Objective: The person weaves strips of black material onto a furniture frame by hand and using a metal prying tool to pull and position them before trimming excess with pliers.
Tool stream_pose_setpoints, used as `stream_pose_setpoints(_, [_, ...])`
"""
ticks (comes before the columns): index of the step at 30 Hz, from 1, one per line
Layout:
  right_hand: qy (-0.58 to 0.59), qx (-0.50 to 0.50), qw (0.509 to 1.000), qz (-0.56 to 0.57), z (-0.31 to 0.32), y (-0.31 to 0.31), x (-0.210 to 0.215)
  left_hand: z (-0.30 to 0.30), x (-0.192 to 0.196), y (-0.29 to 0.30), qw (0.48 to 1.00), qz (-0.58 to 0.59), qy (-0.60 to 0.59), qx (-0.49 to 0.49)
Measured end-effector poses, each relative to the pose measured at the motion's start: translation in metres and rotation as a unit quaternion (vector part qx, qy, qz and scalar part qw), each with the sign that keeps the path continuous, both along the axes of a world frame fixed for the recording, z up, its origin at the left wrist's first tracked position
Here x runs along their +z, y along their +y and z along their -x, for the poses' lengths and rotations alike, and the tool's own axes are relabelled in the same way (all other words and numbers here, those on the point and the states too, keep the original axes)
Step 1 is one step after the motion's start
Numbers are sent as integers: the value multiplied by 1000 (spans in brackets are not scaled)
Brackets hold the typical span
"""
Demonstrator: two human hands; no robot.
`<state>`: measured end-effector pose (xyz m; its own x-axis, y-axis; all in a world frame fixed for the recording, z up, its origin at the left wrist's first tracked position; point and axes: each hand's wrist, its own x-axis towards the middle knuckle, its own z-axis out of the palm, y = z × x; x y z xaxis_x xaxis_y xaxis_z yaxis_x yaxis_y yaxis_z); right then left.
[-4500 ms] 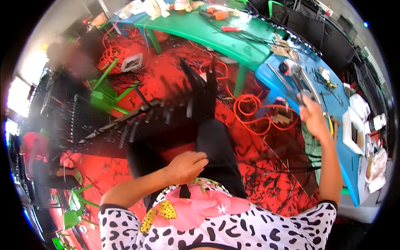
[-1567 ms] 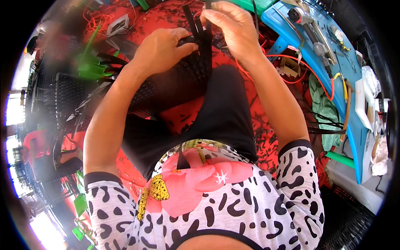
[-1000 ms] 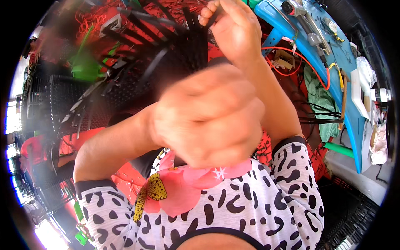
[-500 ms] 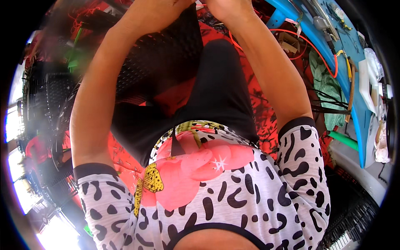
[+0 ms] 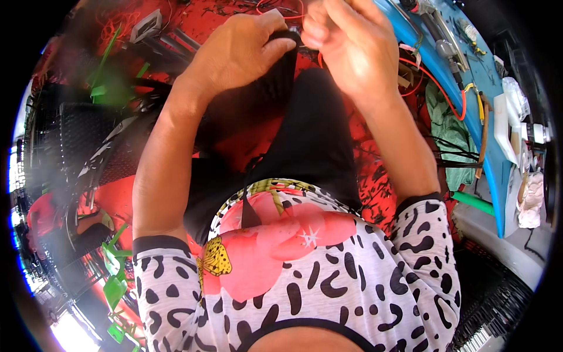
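I have the left hand (image 5: 237, 53) at the far end of the one black woven panel (image 5: 278, 82), thumb and forefinger closed on its dark edge; the rest of it lies beneath and nearer me, mostly lost in shadow. The right hand (image 5: 360, 53) is raised just right of the panel's pinched end, fingers curled and blurred. A narrow gap seems to part the two hands, and I cannot tell whether the right one grips anything.

One black-trousered knee (image 5: 314, 100) stands just right of the panel. Farther to the panel's right I count one blue table (image 5: 498, 170), with one grey-and-black hand tool (image 5: 440, 38), one white tray (image 5: 505, 129) and one white bottle (image 5: 533, 133) on or about it. On the same side of the panel is one green sack (image 5: 451, 123), crossed by several black strips (image 5: 454, 149) too tangled to count.

Left of the panel I make out at least two green plastic stools (image 5: 114, 287) and one co-worker in a pinkish-red top (image 5: 44, 211). Around the panel shows the red floor (image 5: 246, 141), strewn with black scraps (image 5: 378, 193) beyond my counting.
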<state>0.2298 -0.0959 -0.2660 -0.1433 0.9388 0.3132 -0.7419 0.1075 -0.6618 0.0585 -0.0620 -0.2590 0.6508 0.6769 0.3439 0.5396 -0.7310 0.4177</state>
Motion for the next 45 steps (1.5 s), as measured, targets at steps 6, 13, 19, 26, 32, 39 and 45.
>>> stream_pose_setpoints(6, [-8,37,991,-126,-24,-4,-17,-1,0,-15,999,33,-29,17])
stream_pose_setpoints(13, [-91,-138,980,-112,-25,-15,-19,-3,1,-22,999,11,-4,53])
stream_pose_setpoints(19, [-164,-208,952,-155,-21,-20,-32,-4,6,-27,993,70,-21,88])
stream_pose_setpoints(26, [-315,-378,825,-278,-14,-19,-31,-2,2,-30,993,54,-60,89])
stream_pose_setpoints(32, [-429,-442,718,-325,-23,-20,-19,-2,2,-27,993,34,-61,90])
stream_pose_setpoints(39, [-496,-349,715,-349,-37,-25,-8,0,0,-26,992,33,-70,97])
stream_pose_setpoints(45, [-495,-383,693,-357,-39,-22,-6,-1,-1,-26,991,23,-81,99])
